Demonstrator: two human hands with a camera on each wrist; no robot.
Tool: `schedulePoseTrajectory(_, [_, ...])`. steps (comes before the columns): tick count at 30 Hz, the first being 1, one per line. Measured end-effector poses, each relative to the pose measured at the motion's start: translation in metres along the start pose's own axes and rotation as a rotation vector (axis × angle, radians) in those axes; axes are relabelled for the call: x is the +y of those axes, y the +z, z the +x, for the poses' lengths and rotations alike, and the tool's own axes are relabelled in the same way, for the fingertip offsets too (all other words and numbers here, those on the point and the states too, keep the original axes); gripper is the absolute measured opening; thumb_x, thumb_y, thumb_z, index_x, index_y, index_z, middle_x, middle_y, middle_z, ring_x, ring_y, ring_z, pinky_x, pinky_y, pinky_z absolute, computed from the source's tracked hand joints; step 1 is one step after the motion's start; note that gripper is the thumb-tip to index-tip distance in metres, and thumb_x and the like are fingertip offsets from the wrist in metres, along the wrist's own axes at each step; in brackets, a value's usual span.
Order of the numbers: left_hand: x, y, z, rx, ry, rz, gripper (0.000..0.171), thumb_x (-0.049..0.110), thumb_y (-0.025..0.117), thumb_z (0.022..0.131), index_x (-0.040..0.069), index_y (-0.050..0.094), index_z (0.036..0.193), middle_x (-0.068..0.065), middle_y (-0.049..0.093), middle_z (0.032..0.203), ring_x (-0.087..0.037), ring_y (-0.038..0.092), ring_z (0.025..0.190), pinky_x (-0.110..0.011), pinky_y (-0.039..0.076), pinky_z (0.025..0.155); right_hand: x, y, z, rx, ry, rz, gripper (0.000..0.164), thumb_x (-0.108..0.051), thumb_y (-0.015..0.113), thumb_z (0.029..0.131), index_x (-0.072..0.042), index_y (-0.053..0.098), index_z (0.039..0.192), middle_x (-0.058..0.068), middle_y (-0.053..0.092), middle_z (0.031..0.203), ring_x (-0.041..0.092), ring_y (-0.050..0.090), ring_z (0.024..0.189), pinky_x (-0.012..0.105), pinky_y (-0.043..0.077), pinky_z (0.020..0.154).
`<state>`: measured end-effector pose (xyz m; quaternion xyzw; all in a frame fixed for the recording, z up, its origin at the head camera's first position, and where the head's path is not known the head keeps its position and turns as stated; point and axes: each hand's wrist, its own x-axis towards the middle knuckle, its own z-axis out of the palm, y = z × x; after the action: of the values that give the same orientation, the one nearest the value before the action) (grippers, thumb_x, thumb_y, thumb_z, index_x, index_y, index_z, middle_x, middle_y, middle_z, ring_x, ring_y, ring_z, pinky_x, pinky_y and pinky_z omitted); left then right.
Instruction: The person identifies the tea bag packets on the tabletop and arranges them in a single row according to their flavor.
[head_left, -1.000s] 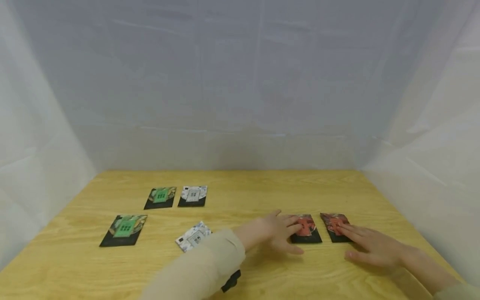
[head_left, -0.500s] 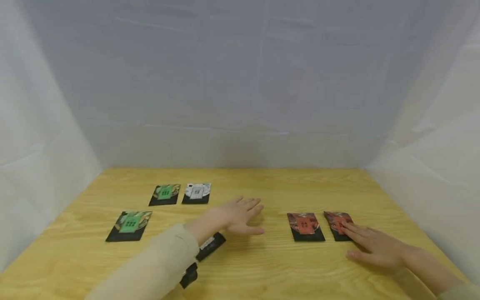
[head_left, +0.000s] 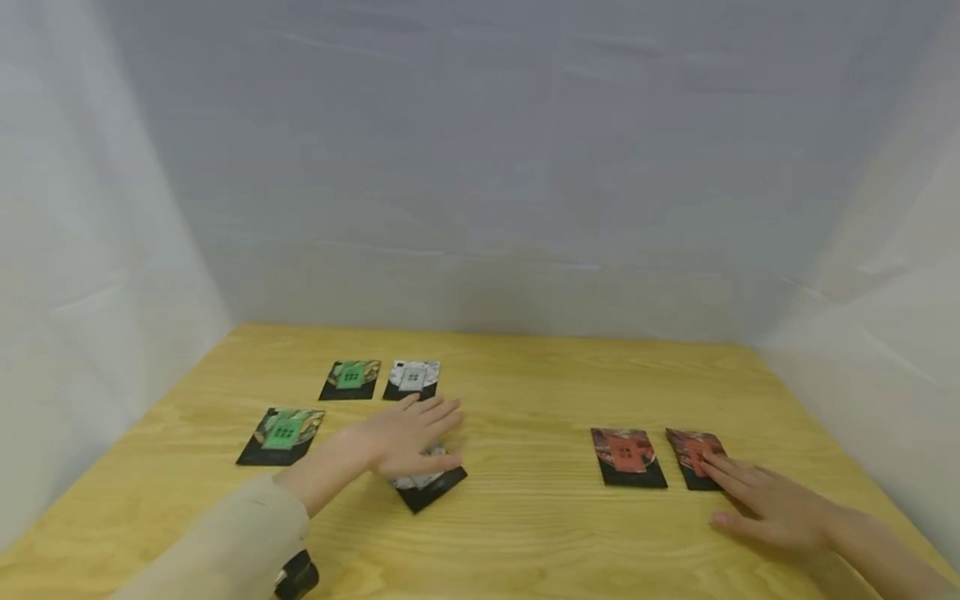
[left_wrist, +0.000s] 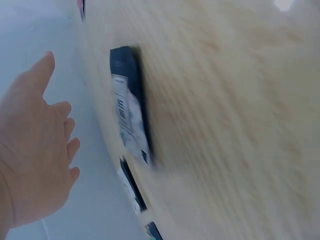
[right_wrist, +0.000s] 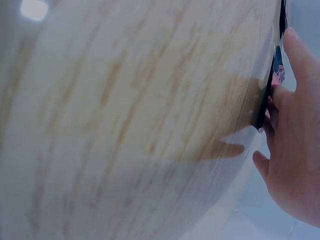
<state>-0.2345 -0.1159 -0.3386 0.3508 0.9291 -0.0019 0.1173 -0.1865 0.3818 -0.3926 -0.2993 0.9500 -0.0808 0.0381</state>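
My left hand point(head_left: 405, 437) hovers, fingers spread, above a white-and-black packet point(head_left: 431, 493) that lies askew on the table. The left wrist view shows a gap between that hand point(left_wrist: 37, 145) and the packet point(left_wrist: 129, 107). At the right, my right hand point(head_left: 780, 504) rests its outstretched fingertips on a red-and-black packet point(head_left: 692, 450). A second red-and-black packet point(head_left: 628, 454) lies just left of it, untouched. In the right wrist view the fingers of the hand point(right_wrist: 295, 130) partly hide the red packet's edge.
On the wooden table point(head_left: 525, 533), one green-and-black packet point(head_left: 281, 435) lies at the left. Behind it another green packet point(head_left: 350, 379) lies beside a white packet point(head_left: 412, 377). White sheeting point(head_left: 510, 167) encloses the back and sides. A black object point(head_left: 296, 575) sits at my left wrist.
My left hand has moved left from the nearer red packet to above the tilted white packet. The right hand has stayed on its red packet. The head view has shifted slightly.
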Motion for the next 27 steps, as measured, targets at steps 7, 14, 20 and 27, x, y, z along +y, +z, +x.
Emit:
schedulePoseTrajectory(7, [-0.011,0.015,-0.028,0.011,-0.017,-0.034,0.075,0.059,0.031,0.095,0.009,0.019,0.149,-0.011,0.013,0.154,-0.031,0.012,0.140,-0.051,0.007,0.111,0.000,-0.001,-0.001,-0.025,0.025,0.030,0.060,-0.035,0.052,0.094,0.000,0.037,0.141,0.025,0.035,0.142,0.050,0.038,0.121,0.068,0.033,0.088])
schedulePoseTrajectory(14, [-0.007,0.027,-0.048,0.002,-0.023,-0.033,0.078,0.064,0.026,0.092,0.010,0.022,0.149,-0.010,0.012,0.154,-0.029,0.012,0.140,-0.051,0.008,0.111,-0.002,-0.001,-0.001,0.005,0.022,0.008,0.061,-0.036,0.054,0.093,0.000,0.039,0.140,0.023,0.036,0.141,0.048,0.040,0.120,0.067,0.034,0.088])
schedulePoseTrajectory(20, [0.002,0.038,-0.056,0.007,-0.024,0.010,0.078,0.065,0.025,0.092,0.011,0.026,0.147,-0.008,0.016,0.153,-0.028,0.015,0.139,-0.050,0.010,0.111,-0.001,0.000,-0.001,0.010,0.010,-0.008,0.061,-0.036,0.055,0.092,0.001,0.040,0.139,0.024,0.037,0.141,0.047,0.041,0.120,0.066,0.035,0.088])
schedulePoseTrajectory(27, [0.010,0.044,-0.058,0.040,-0.048,0.008,0.078,0.067,0.024,0.091,0.013,0.033,0.146,-0.009,0.026,0.150,-0.028,0.023,0.137,-0.050,0.014,0.111,-0.002,0.000,0.000,-0.004,0.022,-0.003,0.064,-0.036,0.055,0.092,0.003,0.038,0.139,0.025,0.037,0.141,0.048,0.041,0.120,0.066,0.033,0.089])
